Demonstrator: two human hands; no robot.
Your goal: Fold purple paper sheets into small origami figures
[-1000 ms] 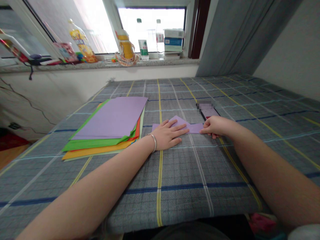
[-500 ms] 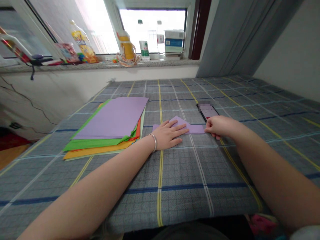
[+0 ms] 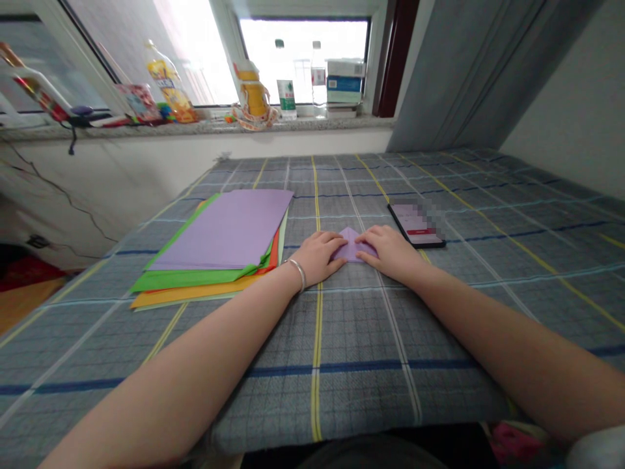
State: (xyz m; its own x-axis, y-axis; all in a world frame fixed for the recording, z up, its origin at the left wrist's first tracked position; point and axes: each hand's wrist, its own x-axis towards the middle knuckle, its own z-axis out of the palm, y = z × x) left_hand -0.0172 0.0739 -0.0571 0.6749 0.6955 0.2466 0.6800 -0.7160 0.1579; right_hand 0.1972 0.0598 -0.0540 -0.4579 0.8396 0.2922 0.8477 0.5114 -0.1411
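A small purple paper [image 3: 350, 250], folded with a pointed peak on its far side, lies flat on the checked cloth between my hands. My left hand [image 3: 319, 256], with a silver bangle at the wrist, holds its left end, the thumb at the near edge and the fingers over the top. On the right end, my right hand [image 3: 388, 251] has fingers and thumb closed in a similar way. Both ends of the paper are hidden under the hands. Just beyond my right hand lies a phone [image 3: 415, 225] with its screen lit.
To the left is a stack of coloured paper sheets, the purple sheet [image 3: 227, 228] on top. A grey checked cloth [image 3: 273, 345] covers the surface. Bottles, a yellow cup [image 3: 254, 98] and boxes [image 3: 345, 81] stand on the windowsill. A grey curtain [image 3: 454, 71] hangs at right.
My right hand has moved left from beside the phone onto the paper's right end. My left hand has drawn back from lying flat across the paper to its left end. More of the phone shows.
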